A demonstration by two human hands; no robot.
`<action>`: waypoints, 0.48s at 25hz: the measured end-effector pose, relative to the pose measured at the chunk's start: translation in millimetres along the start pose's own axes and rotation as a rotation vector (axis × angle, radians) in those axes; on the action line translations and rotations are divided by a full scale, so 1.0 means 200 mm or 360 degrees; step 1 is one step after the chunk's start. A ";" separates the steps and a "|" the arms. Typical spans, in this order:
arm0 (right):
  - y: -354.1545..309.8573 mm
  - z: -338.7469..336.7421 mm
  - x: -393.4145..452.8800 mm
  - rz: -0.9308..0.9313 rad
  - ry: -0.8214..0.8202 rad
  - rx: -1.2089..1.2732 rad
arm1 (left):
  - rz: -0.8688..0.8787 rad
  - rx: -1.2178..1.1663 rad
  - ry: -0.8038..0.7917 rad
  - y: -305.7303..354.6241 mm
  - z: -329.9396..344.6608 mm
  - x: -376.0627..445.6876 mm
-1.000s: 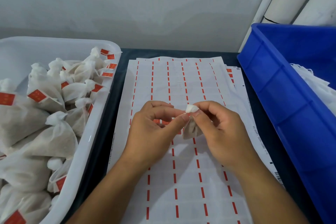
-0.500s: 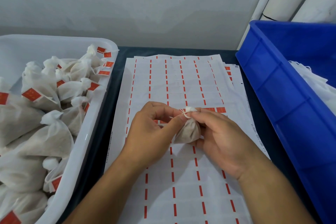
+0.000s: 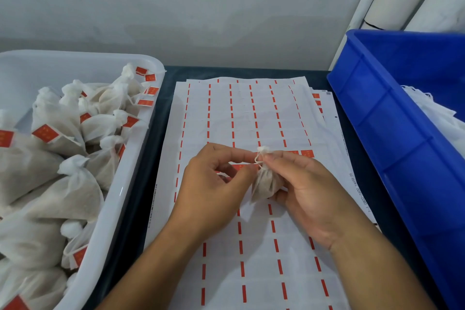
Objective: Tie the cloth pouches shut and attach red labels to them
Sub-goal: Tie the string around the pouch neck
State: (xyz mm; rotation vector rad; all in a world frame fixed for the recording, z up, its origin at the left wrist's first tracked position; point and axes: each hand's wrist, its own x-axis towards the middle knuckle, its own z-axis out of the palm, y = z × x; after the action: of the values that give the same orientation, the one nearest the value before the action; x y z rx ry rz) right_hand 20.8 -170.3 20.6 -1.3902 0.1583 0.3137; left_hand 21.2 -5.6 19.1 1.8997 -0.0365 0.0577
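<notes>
Over the white label sheets, the right hand gripped a small white cloth pouch in curled fingers; the left hand pinched its thin white drawstring. Farther left, a white plastic tub held tied, red-labelled pouches.

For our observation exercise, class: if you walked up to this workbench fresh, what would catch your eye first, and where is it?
Dead centre, the left hand and right hand pinch the string at the neck of a small cloth pouch, held over sheets of red labels. At the left, a white tub is heaped with tied pouches bearing red tags. A bright blue crate fills the right edge.
</notes>
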 end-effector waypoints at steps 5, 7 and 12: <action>0.00 0.01 -0.01 -0.0078 0.0109 -0.0327 | -0.0031 0.0002 0.0037 0.01 0.01 0.00; -0.01 0.03 -0.02 -0.0132 0.0141 -0.0424 | -0.0038 0.0025 0.0092 0.01 0.01 0.00; -0.01 0.04 -0.03 -0.0319 0.0200 -0.0546 | -0.0095 -0.0041 0.0134 0.02 0.01 0.00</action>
State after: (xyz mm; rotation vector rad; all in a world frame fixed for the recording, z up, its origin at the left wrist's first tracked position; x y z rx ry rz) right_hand 15.6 -163.2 25.2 -1.7520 0.0687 0.0877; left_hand 21.2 -8.3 21.4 1.8698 0.0763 0.0962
